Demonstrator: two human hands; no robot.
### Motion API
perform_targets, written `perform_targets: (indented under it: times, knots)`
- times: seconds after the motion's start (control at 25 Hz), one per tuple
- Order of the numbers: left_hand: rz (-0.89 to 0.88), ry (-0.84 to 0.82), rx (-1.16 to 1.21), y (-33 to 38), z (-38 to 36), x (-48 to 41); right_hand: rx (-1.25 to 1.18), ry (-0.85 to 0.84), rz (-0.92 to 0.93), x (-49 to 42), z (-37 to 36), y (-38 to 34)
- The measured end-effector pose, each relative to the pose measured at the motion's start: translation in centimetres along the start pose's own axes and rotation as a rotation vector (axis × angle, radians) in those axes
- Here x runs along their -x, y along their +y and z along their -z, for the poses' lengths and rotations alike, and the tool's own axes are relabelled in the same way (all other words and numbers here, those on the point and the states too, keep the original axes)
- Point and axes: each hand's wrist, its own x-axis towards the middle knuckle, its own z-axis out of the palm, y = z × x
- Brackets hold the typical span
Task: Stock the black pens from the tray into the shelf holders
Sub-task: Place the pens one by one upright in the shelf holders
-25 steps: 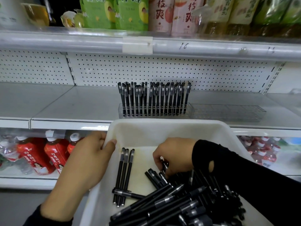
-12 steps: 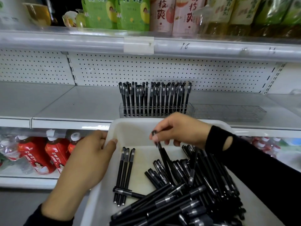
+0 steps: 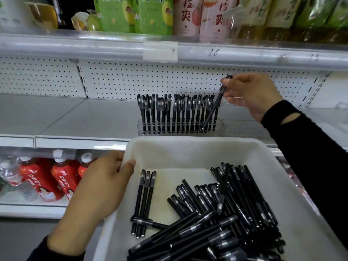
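- Your left grip point(image 3: 101, 185), a bare hand, is closed on the left rim of the white tray point(image 3: 197, 142); the thumb lies over the rim on the inside, and the fingers curl round the outside.
- Your right grip point(image 3: 250, 95), a bare hand in a black sleeve point(image 3: 310, 147), is raised over the shelf point(image 3: 84, 119); thumb and fingertips pinch the upper end of one black pen point(image 3: 213, 108).
- That pen is tilted, its top leaning to the right; its lower end reaches the clear holder point(image 3: 237, 127) at the right end of the standing row; whether it sits in a slot cannot be told.
- The holder stands on the grey shelf, just behind the tray's far wall; the standing pens point(image 3: 175, 112) fill its left part, upright and close together.
- Inside the tray, a loose heap of pens point(image 3: 216, 223) lies crisscrossed over the near and right side; three pens point(image 3: 145, 200) lie side by side near the left wall, with one more lying across their lower ends.
- A white pegboard point(image 3: 131, 80) backs the shelf; green and pink drink cartons point(image 3: 150, 14) stand on the shelf above; red bottles point(image 3: 41, 181) with white caps stand on the shelf below, to the left.
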Motion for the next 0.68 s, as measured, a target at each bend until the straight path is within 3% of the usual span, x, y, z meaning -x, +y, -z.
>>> perform_targets:
  times: [0.28,0.68]
  knots:
    - [0.01,-0.007,0.009,-0.4,0.0,-0.2,0.238,0.197,0.114,-3.3,-0.3,3.3]
    - [-0.003,0.003,0.007,-0.5,-0.2,-0.4,0.256,0.208,0.104,-4.3,-1.2,5.4]
